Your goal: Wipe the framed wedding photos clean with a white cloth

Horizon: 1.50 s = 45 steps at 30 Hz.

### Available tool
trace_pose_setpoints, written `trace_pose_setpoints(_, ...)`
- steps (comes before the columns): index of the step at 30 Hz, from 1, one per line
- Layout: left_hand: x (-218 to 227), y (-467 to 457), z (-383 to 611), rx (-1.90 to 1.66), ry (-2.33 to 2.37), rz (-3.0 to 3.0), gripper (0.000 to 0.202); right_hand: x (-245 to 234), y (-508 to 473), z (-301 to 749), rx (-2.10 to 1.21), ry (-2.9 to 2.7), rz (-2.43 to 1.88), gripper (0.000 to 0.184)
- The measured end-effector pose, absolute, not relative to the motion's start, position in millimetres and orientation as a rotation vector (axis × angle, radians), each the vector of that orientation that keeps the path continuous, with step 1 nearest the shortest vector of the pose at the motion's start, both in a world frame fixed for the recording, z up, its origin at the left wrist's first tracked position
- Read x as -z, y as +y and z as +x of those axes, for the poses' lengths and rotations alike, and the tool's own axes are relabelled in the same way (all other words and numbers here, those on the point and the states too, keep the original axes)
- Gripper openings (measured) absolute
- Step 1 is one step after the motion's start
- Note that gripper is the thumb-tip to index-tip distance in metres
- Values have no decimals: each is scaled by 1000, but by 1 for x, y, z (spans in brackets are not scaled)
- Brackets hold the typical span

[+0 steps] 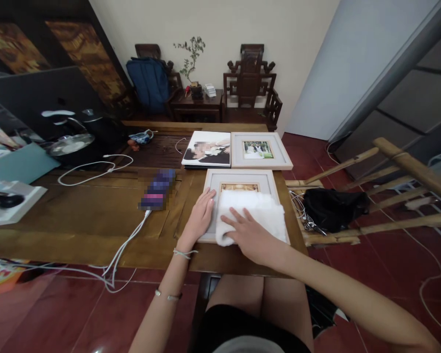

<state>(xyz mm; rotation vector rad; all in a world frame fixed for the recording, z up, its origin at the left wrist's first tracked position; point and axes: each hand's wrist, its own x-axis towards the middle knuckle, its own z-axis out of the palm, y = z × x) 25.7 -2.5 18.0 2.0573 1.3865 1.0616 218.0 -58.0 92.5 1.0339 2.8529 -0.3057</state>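
Note:
A white-framed picture (pixel 242 182) lies flat at the near right of the wooden table (pixel 95 215). A folded white cloth (pixel 260 211) covers its lower part. My right hand (pixel 252 234) lies flat on the cloth, fingers stretched out. My left hand (pixel 199 218) rests open on the frame's left edge, fingers spread along it. Two more pictures lie beyond: an unframed print (pixel 208 148) and a second framed photo (pixel 259 150).
A phone (pixel 158 189) on a white charging cable (pixel 127 245) lies left of the frame. Cookware (pixel 73 139), papers and a box sit at the table's left. A bamboo rack (pixel 382 196) with a black bag (pixel 330 208) stands to the right. Chairs and a plant are behind.

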Motion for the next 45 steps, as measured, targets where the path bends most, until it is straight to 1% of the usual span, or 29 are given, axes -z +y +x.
trace_pose_setpoints(5, -16, -1, 23, -1043, 1366, 2109, 43, -84, -59, 202, 141, 2971, 1045, 32)
trace_pose_setpoints(11, -14, 0, 24, -1022, 1350, 2190, 39, -94, -88, 263, -77, 2711, 1339, 26)
trace_pose_setpoints(15, -14, 0, 24, -1001, 1341, 2224, 39, -97, -93, 299, -224, 2591, 1498, 29)
trace_pose_setpoints(18, -14, -1, 23, -1000, 1333, 2228, 39, -94, -71, 307, -242, 2574, 1528, 35)
trace_pose_setpoints(25, -12, 1, 22, -995, 1322, 2226, 40, -90, 22, 298, -280, 2541, 1645, 50)
trace_pose_setpoints(27, -13, 1, 23, -1004, 1327, 2217, 40, -90, 40, 281, -315, 2623, 1637, 49)
trace_pose_setpoints(32, -14, 1, 23, -1031, 1328, 2191, 38, -79, 65, 211, -363, 2951, 1302, 29)
trace_pose_setpoints(34, -13, 2, 23, -1023, 1336, 2194, 38, -72, 72, 190, -349, 2979, 1253, 26)
trace_pose_setpoints(39, -11, 2, 22, -1059, 1301, 2189, 39, -70, 77, 194, -325, 2881, 1392, 27)
trace_pose_setpoints(45, -8, 1, 22, -1099, 1290, 2135, 45, -90, 66, 264, -352, 2619, 1552, 40)
